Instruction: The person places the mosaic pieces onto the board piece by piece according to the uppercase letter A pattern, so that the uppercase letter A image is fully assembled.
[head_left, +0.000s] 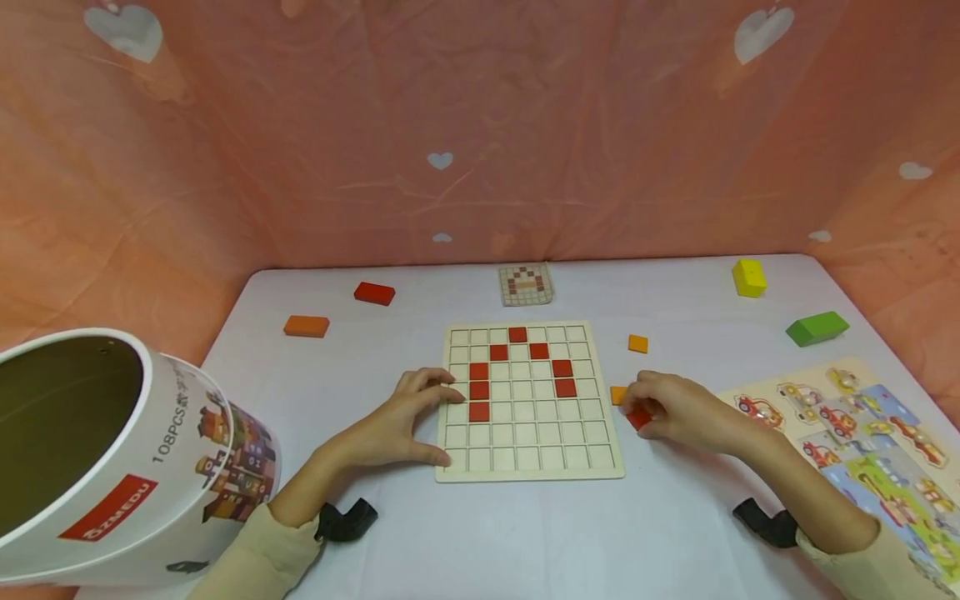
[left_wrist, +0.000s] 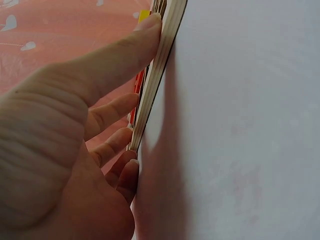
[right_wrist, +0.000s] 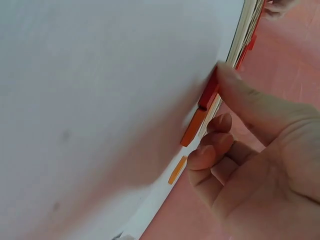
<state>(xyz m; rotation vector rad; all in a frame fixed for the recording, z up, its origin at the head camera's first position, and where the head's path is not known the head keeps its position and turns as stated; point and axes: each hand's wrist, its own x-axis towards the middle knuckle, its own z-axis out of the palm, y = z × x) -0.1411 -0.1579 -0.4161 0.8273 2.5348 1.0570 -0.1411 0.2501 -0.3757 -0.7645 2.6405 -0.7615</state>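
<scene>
I note my left hand (head_left: 393,425) bracing the grid board (head_left: 529,402) on the tabletop (head_left: 525,533), fingers straight. Right hand (head_left: 675,408) pinches a red tile (head_left: 639,419) just beside the board's right edge. Pickup appears in hand; next, I judge, seating it squarely in a cell.

A white cardboard tub (head_left: 112,467) is cut off at the left and bottom edges, a vehicle puzzle board (head_left: 862,433) runs off the right edge, the small pattern card (head_left: 526,284) is too small to read clearly, and the right hand (head_left: 678,410) partly hides a red tile (head_left: 638,418).
</scene>
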